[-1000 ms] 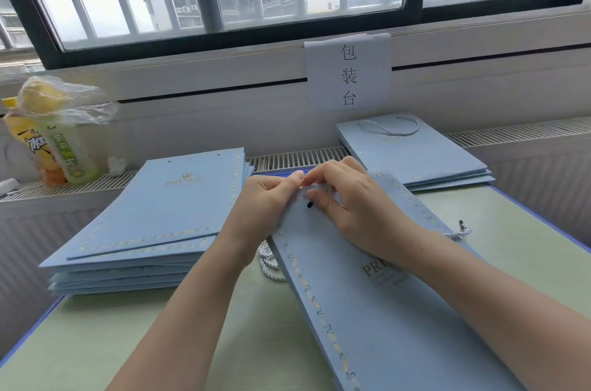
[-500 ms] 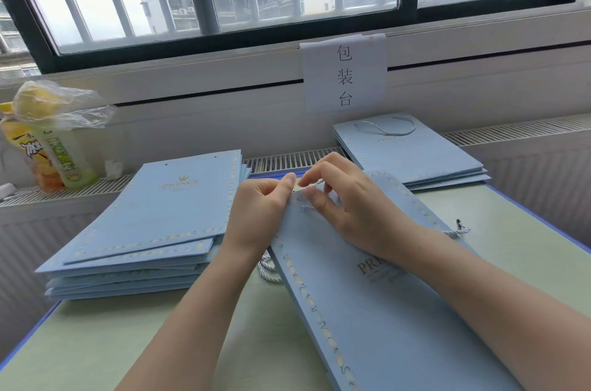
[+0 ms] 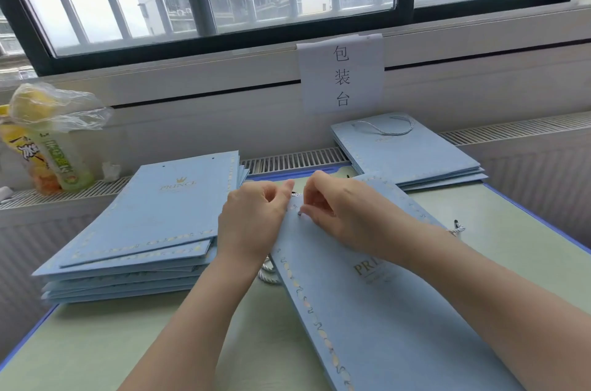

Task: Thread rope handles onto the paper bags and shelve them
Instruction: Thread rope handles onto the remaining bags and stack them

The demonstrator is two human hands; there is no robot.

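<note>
At frame centre, the paper bag [image 3: 367,288] lies flat on the desk [image 3: 96,342]. The left hand [image 3: 252,224] pinches its top edge to steady it, and the right hand [image 3: 339,211] has its fingers curled, pinching the rope's dark tip [image 3: 299,213] at a handle hole, probably to thread it through.
</note>
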